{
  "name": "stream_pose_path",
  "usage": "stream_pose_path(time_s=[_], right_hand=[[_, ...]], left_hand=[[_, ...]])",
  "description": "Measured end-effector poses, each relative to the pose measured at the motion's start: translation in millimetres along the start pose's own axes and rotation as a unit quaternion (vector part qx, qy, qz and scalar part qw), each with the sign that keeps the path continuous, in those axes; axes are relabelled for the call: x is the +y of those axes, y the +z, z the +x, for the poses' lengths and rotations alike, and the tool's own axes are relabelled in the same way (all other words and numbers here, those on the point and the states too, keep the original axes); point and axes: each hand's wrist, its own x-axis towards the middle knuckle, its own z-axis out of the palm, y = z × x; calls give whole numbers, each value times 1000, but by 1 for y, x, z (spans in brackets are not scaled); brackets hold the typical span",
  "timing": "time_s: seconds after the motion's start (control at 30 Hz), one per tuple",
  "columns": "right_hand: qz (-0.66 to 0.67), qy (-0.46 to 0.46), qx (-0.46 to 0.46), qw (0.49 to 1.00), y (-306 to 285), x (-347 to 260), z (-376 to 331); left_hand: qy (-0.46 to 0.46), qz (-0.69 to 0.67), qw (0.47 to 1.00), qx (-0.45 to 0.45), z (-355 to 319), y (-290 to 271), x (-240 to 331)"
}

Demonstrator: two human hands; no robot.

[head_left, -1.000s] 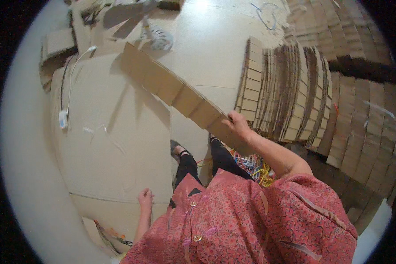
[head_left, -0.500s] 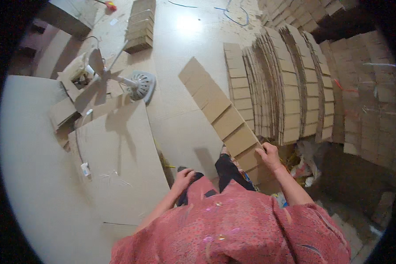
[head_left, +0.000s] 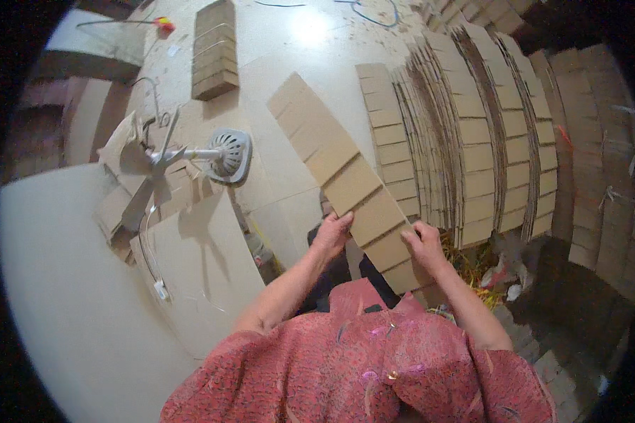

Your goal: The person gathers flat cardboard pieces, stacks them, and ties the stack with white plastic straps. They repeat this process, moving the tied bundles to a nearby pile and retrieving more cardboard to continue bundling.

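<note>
In front of me a long strip of slotted brown cardboard (head_left: pixel 349 176) slants from upper left to lower right. My left hand (head_left: pixel 334 234) is closed on its left edge, the thumb lying on the top face. On the opposite edge my right hand (head_left: pixel 425 245) grips the strip with the thumb on top; its other fingers are mostly hidden. Crosswise slots divide the strip's face into sections. Just beyond my right hand stand rows of similar slotted cardboard (head_left: pixel 466 127), packed side by side.
To the left is a small fan with a grey base (head_left: pixel 229 154) and bare blades, near a large pale board (head_left: pixel 201 247). A tied cardboard bundle (head_left: pixel 215 53) lies farther off on the floor. More stacked cardboard (head_left: pixel 600 155) fills the right side, with plastic scraps (head_left: pixel 504 278) below.
My left hand has moved up and right from near my lap and taken hold of the strip's left edge. My right hand keeps its grip. The view has shifted slightly.
</note>
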Motion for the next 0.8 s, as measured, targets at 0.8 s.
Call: stream_pose_path(time_s=[0.8], right_hand=[[-40,224,155,961,77,255,149]], left_hand=[[-84,261,961,27,283,9,-2]])
